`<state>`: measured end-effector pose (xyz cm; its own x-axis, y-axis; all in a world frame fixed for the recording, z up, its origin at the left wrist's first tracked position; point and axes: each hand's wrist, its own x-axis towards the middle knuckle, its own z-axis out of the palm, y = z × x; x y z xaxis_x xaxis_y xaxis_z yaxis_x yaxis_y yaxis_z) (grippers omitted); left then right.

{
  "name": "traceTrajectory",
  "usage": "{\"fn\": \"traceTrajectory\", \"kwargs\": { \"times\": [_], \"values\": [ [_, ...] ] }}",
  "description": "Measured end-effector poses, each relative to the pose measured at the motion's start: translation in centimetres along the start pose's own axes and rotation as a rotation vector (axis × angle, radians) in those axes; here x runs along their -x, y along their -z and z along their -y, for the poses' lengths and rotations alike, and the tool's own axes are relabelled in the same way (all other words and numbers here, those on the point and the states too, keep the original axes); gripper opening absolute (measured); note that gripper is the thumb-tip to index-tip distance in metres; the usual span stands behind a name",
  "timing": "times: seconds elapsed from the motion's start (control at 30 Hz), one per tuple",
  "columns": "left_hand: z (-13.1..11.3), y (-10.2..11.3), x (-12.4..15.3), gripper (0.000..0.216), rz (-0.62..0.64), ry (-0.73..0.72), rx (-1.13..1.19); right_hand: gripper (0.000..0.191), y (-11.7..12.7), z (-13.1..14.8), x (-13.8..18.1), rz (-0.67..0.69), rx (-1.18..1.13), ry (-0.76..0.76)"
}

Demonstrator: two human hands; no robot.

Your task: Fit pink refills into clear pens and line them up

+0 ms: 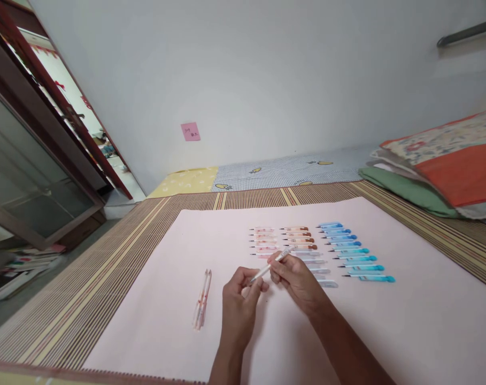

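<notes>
A slim white pen (270,266) is held slantwise above the pink sheet (154,321), its pointed end toward the lower left. My right hand (299,279) pinches the barrel near its upper end. Around the tip, the thumb and fingers of my left hand (241,299) are closed. Beyond my hands lie columns of pens: pink ones (263,235), brown-ended ones (301,234) and blue ones (357,259), tips to the left. Pale grey pens (326,283) are partly hidden behind my right hand. Left of my left hand, a few pens with red marks (202,299) lie close together.
The sheet rests on a striped mat (118,267). Folded bedding and a green cushion (407,190) are piled at the right. A white wall (267,80) with a pink note (190,131) stands behind. At the left are a doorway and a glass-fronted cabinet (34,171).
</notes>
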<state>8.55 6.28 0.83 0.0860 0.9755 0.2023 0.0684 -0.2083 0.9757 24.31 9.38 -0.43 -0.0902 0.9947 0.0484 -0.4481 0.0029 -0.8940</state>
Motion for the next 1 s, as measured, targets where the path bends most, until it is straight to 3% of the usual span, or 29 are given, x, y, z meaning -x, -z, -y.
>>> {"fn": "traceTrajectory", "kwargs": {
  "times": [0.1,0.2,0.4,0.5,0.63,0.83,1.0],
  "values": [
    [-0.3,0.1,0.3,0.016,-0.012,-0.148,-0.190,0.041,-0.4,0.1,0.1,0.001,-0.067,-0.027],
    [-0.3,-0.1,0.4,0.016,-0.037,-0.193,-0.213,0.042,-0.5,0.0,0.1,0.004,-0.082,-0.038],
    [0.4,-0.6,-0.2,0.025,-0.073,0.114,0.209,0.042,-0.8,-0.3,0.0,-0.042,-0.052,0.018],
    [0.5,-0.6,-0.4,0.028,-0.075,0.148,0.282,0.040,-1.0,-0.4,0.0,-0.055,0.020,0.041],
    [0.1,-0.3,-0.1,0.025,-0.102,0.098,0.206,0.040,-1.1,-0.5,0.1,-0.042,0.047,0.052],
    [-0.6,0.1,0.3,0.017,-0.057,-0.091,-0.127,0.043,-1.0,-0.7,0.1,-0.005,-0.042,-0.012],
    [-0.3,0.3,0.3,0.018,-0.070,-0.119,-0.131,0.046,-1.1,-0.9,0.1,0.013,-0.074,-0.043]
  ]
}}
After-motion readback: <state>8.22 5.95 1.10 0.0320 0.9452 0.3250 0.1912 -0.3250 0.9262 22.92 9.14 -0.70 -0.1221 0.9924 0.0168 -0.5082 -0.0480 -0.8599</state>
